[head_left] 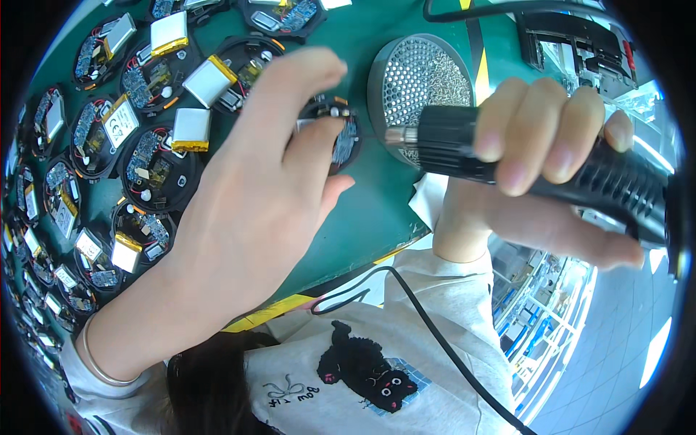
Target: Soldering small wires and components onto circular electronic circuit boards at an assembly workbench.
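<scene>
My left hand is bent over a round black device with a blue circuit board, its fingers and thumb curled around it on the mat. Part of the device is hidden under these fingers. My right hand is wrapped round a black electric screwdriver, which lies level and points left. Its thin bit reaches toward the device's right edge; whether the tip touches a screw is too small to tell. Just behind the screwdriver sits a round grey perforated dish holding many small screws.
Many more round black devices with circuit boards and silver battery packs crowd the green mat on the left. A black cable runs across my front. A black machine stands at the far right. Yellow-black tape marks the table edge.
</scene>
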`<state>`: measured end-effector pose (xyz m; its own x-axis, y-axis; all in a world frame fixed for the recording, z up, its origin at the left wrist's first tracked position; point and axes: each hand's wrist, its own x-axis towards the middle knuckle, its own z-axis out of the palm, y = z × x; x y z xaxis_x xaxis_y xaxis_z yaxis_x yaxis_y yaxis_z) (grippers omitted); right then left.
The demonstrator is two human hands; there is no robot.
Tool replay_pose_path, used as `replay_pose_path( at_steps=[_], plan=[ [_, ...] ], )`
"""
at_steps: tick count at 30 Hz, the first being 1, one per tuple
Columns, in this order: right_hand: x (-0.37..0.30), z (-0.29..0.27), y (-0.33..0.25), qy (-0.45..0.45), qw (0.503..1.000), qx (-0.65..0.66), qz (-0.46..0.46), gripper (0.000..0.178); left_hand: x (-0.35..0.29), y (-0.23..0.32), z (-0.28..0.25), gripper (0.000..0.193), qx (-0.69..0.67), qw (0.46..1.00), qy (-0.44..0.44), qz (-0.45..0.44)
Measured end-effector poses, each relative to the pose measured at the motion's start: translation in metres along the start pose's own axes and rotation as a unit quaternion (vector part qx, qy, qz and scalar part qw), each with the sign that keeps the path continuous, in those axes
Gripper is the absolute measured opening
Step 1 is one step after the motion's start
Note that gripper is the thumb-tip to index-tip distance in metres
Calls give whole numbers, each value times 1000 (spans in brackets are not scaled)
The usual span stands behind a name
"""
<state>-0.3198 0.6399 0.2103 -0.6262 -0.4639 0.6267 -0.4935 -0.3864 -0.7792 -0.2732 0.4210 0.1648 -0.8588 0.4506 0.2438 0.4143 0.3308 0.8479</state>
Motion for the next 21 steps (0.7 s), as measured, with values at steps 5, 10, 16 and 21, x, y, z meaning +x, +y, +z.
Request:
replay_pose_path(
  at_steps=[5, 10, 16, 21],
  plan=[
    [-8, -1, -1, 55, 986, 159, -13, 77, 3, -6, 0, 26, 25, 995, 43, 82],
    [-3, 7, -12, 92, 990, 106, 13, 75, 6, -3, -3, 22, 37, 995, 51, 78],
    [-4, 6, -18, 154, 979, 131, -8, 66, 7, 3, -4, 24, 46, 996, 52, 55],
    [-1, 10, -16, 188, 971, 144, 21, 62, 7, 1, -3, 23, 38, 996, 54, 67]
  ],
)
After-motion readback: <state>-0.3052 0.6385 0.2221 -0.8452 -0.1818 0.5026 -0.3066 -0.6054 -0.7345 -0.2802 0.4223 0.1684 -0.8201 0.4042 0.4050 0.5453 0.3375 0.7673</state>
